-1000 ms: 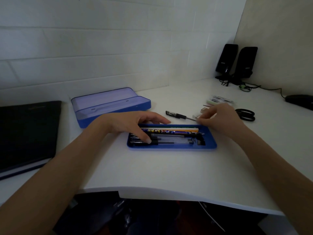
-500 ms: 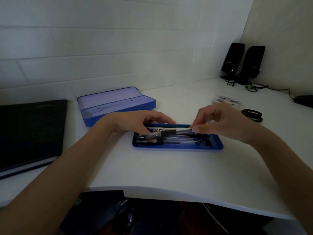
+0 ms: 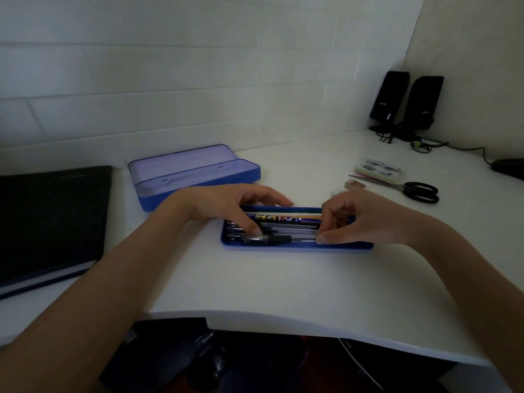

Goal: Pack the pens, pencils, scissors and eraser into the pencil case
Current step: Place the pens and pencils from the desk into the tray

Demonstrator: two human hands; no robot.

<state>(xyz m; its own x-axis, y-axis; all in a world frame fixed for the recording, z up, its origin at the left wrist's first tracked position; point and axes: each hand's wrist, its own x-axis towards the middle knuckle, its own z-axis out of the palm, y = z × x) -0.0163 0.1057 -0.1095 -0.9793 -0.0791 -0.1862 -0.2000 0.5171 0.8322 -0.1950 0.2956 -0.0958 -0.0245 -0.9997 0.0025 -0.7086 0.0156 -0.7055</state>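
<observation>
A shallow blue tray (image 3: 295, 247) of the pencil case lies in front of me with several pens and pencils (image 3: 286, 221) side by side in it. My right hand (image 3: 360, 219) pinches the right end of a clear pen with a black cap (image 3: 280, 238), which lies along the tray's near side. My left hand (image 3: 226, 207) rests over the tray's left end, fingertips on the pens. The open blue pencil case (image 3: 195, 177) stands behind, empty inside. Black-handled scissors (image 3: 416, 190) and a small clear eraser-like piece (image 3: 354, 184) lie at the right.
A black notebook (image 3: 48, 222) lies at the left. A flat clear packet (image 3: 378, 167) sits behind the scissors. Two black speakers (image 3: 405, 103) with cables stand in the far right corner, with a dark object (image 3: 509, 165) at the right edge. The desk's front edge curves just below my forearms.
My right hand picked the black-capped pen off the desk behind the tray, carried it over and lowered it into the tray's near side. My left hand stayed on the tray.
</observation>
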